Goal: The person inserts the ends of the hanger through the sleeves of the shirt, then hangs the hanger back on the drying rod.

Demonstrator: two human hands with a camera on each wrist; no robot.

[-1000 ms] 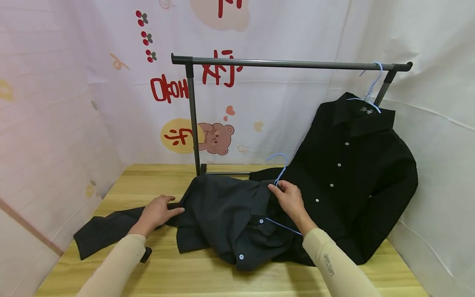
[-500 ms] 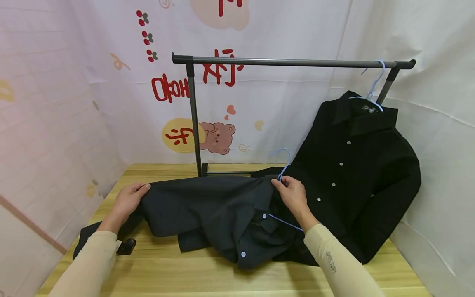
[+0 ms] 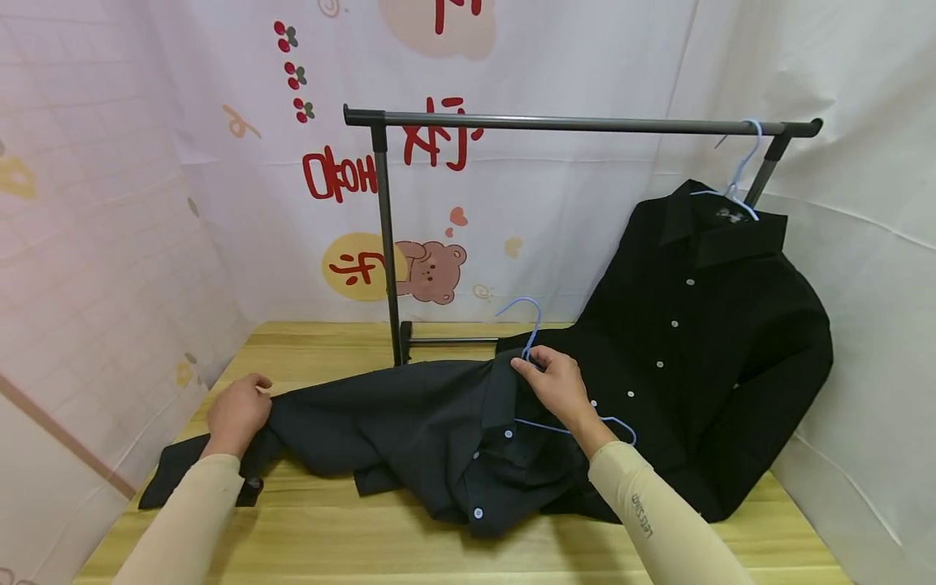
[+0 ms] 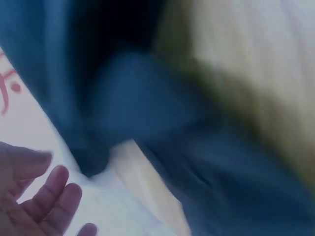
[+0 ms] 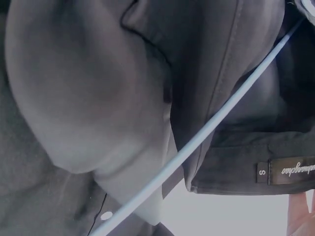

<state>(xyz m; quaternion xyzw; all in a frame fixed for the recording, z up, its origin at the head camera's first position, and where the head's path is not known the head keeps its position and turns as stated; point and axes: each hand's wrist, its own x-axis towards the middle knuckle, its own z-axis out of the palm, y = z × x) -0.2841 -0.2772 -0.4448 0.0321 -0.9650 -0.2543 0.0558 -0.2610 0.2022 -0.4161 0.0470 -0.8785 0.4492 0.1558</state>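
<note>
The right hand (image 3: 559, 386) pinches the blue hanger (image 5: 192, 145) at the collar (image 3: 500, 394) of the charcoal button-up shirt (image 3: 417, 414) in front of the garment rack (image 3: 578, 123), the left hand (image 3: 240, 413) holding nothing, and tugging the sleeve (image 3: 314, 418) could dislodge the hanger.

Wide gap under the top rail, right end closed by a shirt.
Between the left post (image 3: 389, 244) and the black shirt (image 3: 702, 349), a hand can pass below the top rail (image 3: 556, 123) and above the dark grey shirt (image 3: 395, 414); only the hook of the blue hanger (image 5: 197, 138), in the right hand (image 3: 559, 386), stands up there. The low bar (image 3: 453, 340) crosses at the bottom, behind. On the near side, bare table (image 3: 351, 552) gives room between the forearms. Past the left hand (image 3: 240, 413), a sleeve lies toward the left wall.
</note>
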